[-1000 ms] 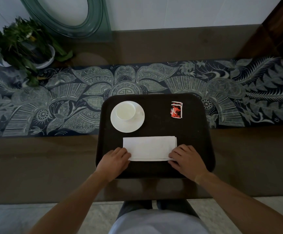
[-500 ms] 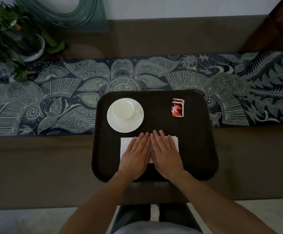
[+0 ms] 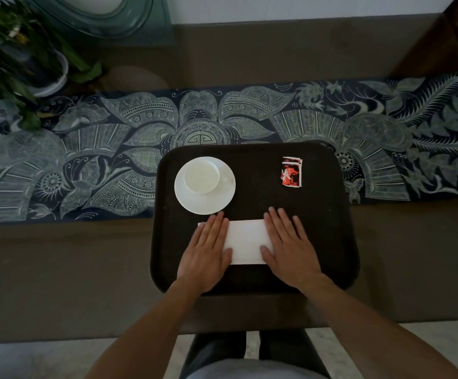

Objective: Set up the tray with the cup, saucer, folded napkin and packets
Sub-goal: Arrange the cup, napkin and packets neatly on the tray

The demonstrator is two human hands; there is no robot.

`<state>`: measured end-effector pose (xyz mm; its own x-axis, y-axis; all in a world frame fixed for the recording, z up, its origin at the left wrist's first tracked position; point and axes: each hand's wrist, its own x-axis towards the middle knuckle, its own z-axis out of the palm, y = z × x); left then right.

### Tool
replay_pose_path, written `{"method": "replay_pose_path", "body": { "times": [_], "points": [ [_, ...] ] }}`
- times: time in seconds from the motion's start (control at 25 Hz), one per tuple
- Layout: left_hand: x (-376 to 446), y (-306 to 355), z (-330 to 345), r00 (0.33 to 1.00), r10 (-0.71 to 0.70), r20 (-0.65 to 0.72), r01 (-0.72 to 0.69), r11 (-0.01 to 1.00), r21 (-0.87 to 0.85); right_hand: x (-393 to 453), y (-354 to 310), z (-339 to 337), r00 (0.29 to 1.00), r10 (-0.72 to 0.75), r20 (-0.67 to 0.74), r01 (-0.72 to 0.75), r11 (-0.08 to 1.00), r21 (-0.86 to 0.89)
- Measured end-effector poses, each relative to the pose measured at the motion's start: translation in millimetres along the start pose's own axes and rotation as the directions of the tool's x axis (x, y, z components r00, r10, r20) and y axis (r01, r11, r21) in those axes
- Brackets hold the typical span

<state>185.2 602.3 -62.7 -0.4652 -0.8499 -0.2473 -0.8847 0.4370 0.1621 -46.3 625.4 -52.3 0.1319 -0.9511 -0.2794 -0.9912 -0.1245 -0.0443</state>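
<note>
two bare hands are lying flat on the folded white napkin (image 3: 247,241), which is sitting in the near half of the dark tray (image 3: 329,242). the left hand (image 3: 205,254) is covering the napkin's left end and the right hand (image 3: 290,250) its right end, palms down, fingers (image 3: 282,225) stretched out straight and close together, gripping nothing. beyond the left hand, a white cup (image 3: 201,175) is standing on a white saucer (image 3: 208,199) at the tray's far left; the left fingertips are lying just beside the saucer's near rim. at the far right of the tray, red and white packets (image 3: 292,172) are lying in a small overlapping stack. the tray is resting on a brown worktop (image 3: 58,269), its far edge overlapping a dark blue patterned runner (image 3: 85,149). a potted plant (image 3: 17,58) is standing at the far left corner.
</note>
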Motion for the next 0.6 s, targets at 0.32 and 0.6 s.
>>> {"method": "replay_pose_path", "body": {
  "times": [0.32, 0.6],
  "points": [
    [-12.8, -21.0, -5.0, 1.0, -0.013, -0.007, 0.013, 1.0, 0.015, -5.1, 8.2, -4.7, 1.0, -0.007, 0.03, 0.006, 0.999, 0.034],
    [-4.2, 13.5, -17.6, 0.991, 0.087, -0.102, -0.094, 0.993, -0.066, 3.4, -19.9, -17.2, 0.993, -0.114, -0.032, 0.115, 0.993, 0.03]
  ]
}}
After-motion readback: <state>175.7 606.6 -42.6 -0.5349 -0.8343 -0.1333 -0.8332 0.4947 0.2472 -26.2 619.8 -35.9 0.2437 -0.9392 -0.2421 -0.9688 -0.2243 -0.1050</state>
